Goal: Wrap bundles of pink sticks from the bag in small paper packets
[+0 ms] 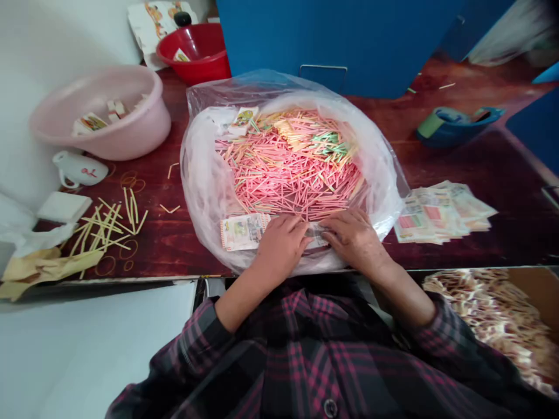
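A shallow, see-through plastic bag point(196, 174) lies wide open before me, heaped with thin pink, orange and green sticks point(297, 163). At its near edge a flat printed packet point(242, 231) lies just left of my left hand point(282, 241). Between my hands shows a small printed packet point(317, 233), partly covered by fingers. My left hand's fingers are bent and closed at its left end. On its right end my right hand point(353, 235) is closed, thumb and fingers together. A small stack of printed cards point(243, 121) sits at the bag's back left.
Filled packets point(437, 212) lie fanned out on the right. A pink basin point(100, 113), red basin point(196, 52), white mug point(81, 169) and loose yellowish sticks point(102, 227) are leftward. Behind stands a blue cabinet point(332, 35); a blue container point(458, 125) is back right.
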Action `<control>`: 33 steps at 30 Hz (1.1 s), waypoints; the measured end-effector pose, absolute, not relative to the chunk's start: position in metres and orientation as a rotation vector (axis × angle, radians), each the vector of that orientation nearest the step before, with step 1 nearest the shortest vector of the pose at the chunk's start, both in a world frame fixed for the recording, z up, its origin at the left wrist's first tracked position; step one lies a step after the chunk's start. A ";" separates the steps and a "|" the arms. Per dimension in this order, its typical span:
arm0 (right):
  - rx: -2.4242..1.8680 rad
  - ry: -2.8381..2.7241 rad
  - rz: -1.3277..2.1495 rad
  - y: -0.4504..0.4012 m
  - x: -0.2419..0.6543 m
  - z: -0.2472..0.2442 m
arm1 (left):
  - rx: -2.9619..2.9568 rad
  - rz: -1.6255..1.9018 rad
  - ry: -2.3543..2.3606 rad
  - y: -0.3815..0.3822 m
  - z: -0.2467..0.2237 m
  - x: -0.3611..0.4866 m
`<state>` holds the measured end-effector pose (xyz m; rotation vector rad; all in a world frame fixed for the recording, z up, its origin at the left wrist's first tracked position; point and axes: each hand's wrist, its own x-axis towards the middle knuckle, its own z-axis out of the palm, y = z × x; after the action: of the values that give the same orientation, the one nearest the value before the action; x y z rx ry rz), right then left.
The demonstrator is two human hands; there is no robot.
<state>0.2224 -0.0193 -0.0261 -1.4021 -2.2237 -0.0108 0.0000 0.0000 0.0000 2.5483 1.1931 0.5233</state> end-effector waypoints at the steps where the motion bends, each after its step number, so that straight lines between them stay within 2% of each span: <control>1: -1.395 -2.203 -0.021 -0.019 0.222 -0.026 | 2.543 0.486 1.212 0.002 -0.001 0.002; 5: -1.302 -2.079 -0.005 -0.021 0.220 -0.025 | 2.387 0.553 1.259 0.005 0.007 0.007; 9: -1.238 -1.857 0.182 -0.028 0.220 -0.024 | 1.908 0.740 1.229 0.011 0.009 0.008; 14: -1.241 -1.404 0.903 -0.031 0.220 -0.022 | 1.328 0.831 1.103 0.014 0.000 0.009; 17: -1.178 -1.135 1.318 -0.027 0.220 -0.014 | 1.251 0.859 1.076 0.014 -0.001 0.010; 19: -1.168 -1.071 1.455 -0.024 0.218 -0.006 | 1.267 0.872 1.080 0.013 0.002 0.011; 24: -1.219 -1.085 1.400 -0.021 0.213 0.002 | 1.415 0.847 1.094 0.012 0.004 0.010; 33: -1.374 -1.380 0.949 -0.026 0.204 0.001 | 1.714 0.724 1.070 0.009 0.011 0.010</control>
<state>0.2040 -0.0260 0.0006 -1.3736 -1.3804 0.9487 0.0102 0.0086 0.0107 1.7143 1.0699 0.7239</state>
